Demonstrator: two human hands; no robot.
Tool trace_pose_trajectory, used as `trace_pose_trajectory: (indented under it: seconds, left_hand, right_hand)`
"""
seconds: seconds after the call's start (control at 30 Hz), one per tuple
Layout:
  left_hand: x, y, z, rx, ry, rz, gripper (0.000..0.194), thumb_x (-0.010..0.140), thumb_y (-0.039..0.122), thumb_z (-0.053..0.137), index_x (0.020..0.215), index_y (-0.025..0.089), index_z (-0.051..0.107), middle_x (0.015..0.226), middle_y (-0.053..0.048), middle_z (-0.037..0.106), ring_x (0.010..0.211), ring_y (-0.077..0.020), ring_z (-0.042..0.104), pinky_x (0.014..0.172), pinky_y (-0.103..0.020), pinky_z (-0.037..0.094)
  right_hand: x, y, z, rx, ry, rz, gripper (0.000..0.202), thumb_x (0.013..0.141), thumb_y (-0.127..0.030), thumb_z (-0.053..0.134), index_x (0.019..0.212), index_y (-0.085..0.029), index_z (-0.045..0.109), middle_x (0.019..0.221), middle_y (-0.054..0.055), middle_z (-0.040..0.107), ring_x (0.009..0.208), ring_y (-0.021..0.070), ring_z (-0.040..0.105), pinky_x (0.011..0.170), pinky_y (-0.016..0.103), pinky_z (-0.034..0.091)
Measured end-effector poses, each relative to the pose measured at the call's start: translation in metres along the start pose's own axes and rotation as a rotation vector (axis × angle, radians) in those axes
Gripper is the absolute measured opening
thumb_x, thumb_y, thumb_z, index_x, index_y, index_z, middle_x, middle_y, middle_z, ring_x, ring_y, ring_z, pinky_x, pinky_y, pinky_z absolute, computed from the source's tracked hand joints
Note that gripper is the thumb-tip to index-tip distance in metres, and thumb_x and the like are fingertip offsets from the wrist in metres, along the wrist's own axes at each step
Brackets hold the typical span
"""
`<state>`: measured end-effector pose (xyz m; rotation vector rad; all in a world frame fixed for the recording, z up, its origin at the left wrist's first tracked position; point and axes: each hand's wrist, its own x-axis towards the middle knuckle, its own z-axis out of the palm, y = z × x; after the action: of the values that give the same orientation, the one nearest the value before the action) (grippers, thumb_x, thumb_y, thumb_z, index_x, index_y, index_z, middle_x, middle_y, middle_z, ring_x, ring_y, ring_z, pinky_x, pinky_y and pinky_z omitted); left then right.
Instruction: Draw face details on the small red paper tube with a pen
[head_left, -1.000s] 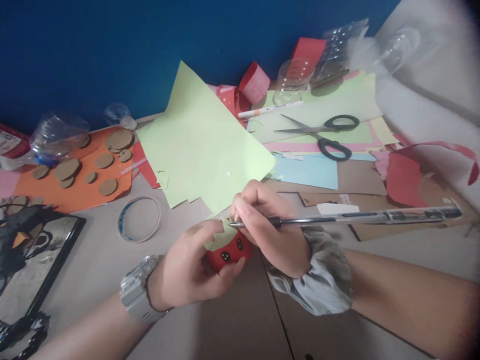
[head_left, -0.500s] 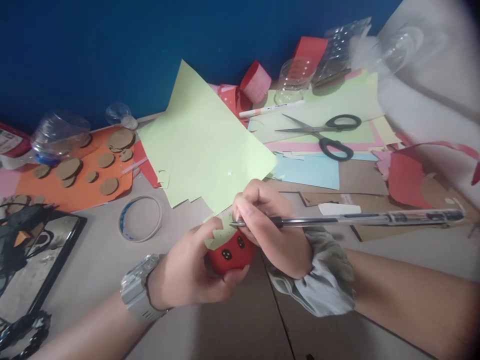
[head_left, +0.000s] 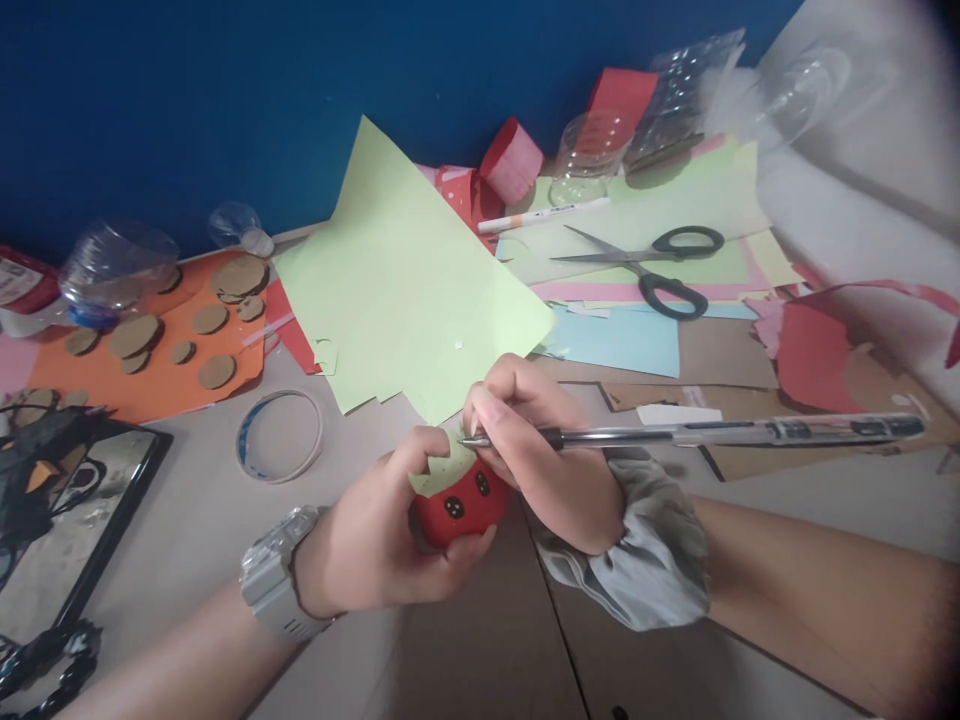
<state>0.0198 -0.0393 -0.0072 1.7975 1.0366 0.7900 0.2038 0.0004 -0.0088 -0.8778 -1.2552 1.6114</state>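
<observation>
A small red paper craft piece (head_left: 459, 515) with two black eye spots and a pale green top (head_left: 445, 474) is held in my left hand (head_left: 394, 535), its fingers wrapped round the side. Across from it, my right hand (head_left: 536, 450) pinches a clear ballpoint pen (head_left: 697, 432). The pen lies almost level, and its tip is at the upper edge of the green top; I cannot tell if it touches. Dark dots show on the green part. Just beyond both hands lies a large light green sheet of paper (head_left: 412, 280) with a notched lower edge.
Black-handled scissors (head_left: 645, 265) lie open on stacked coloured paper at the right, near a white marker (head_left: 544, 215). A tape roll (head_left: 280, 437) rests left of my hands. Cardboard discs (head_left: 217, 372) sit on orange paper, with a black-edged phone-like device (head_left: 105, 530) in front.
Almost nothing differs. The pen and my right hand have shifted up very slightly, and the pen tip has moved a touch along the green top.
</observation>
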Motion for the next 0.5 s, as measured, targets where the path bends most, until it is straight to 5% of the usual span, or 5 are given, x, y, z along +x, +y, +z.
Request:
trace_pose_trajectory:
  seconds: [0.5]
  left_hand:
    - [0.0003,0.0001,-0.0018,0.009,-0.016,0.017,0.045,0.084,0.015,0.07,0.113,0.033,0.042,0.081,0.007,0.065,0.055,-0.0099,0.064,0.051,-0.019,0.05]
  right_hand:
    - [0.0007,-0.0026,0.0026,0.04,0.02,0.064,0.031,0.107,-0.028,0.056,0.077,-0.025,0.051,0.058,-0.008,0.041,0.048,0.0111,0.031,0.046,0.026,0.024]
